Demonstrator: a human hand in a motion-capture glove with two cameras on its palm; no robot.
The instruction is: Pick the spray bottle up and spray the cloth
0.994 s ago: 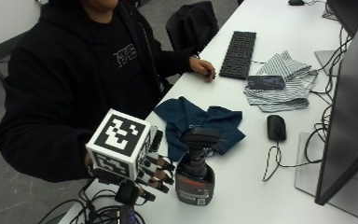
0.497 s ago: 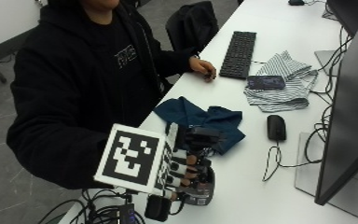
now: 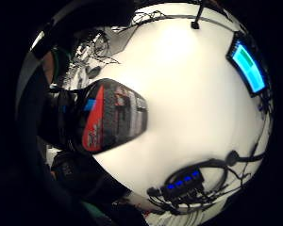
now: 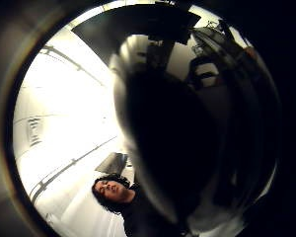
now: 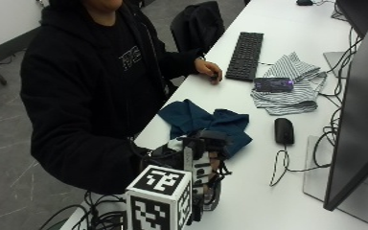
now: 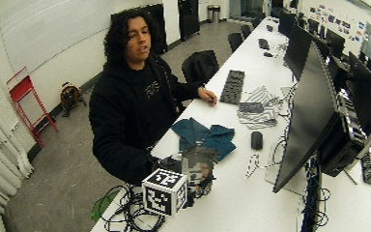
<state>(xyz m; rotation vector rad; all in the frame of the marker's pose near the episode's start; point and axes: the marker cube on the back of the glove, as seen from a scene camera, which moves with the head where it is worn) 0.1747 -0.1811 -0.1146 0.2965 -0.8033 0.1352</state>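
A dark spray bottle [image 5: 213,140] with a red and black label stands near the table's front edge, just in front of the crumpled blue cloth [image 5: 203,122]. My gloved right hand [image 5: 185,160] grips the bottle's body, fingers curled round it below the spray head. The label [image 3: 111,117] shows close to the palm, and the bottle's dark body [image 4: 172,148] fills much of the thumb side view. In the wide view the hand [image 6: 184,169] and bottle [image 6: 199,162] sit in front of the cloth [image 6: 205,136]. I cannot tell whether the bottle's base touches the table.
A black mouse [image 5: 284,130] and its cable lie right of the cloth. Beyond are a striped cloth [image 5: 289,84] with a phone [image 5: 272,84] on it, and a keyboard [image 5: 245,55]. The person's bare left hand [image 5: 209,72] rests beside the keyboard. A monitor [image 5: 362,110] stands on the right.
My right hand came in from beside the bottle and wrapped its fingers round it. The bottle stays in about the same place, and the cloth has not moved.
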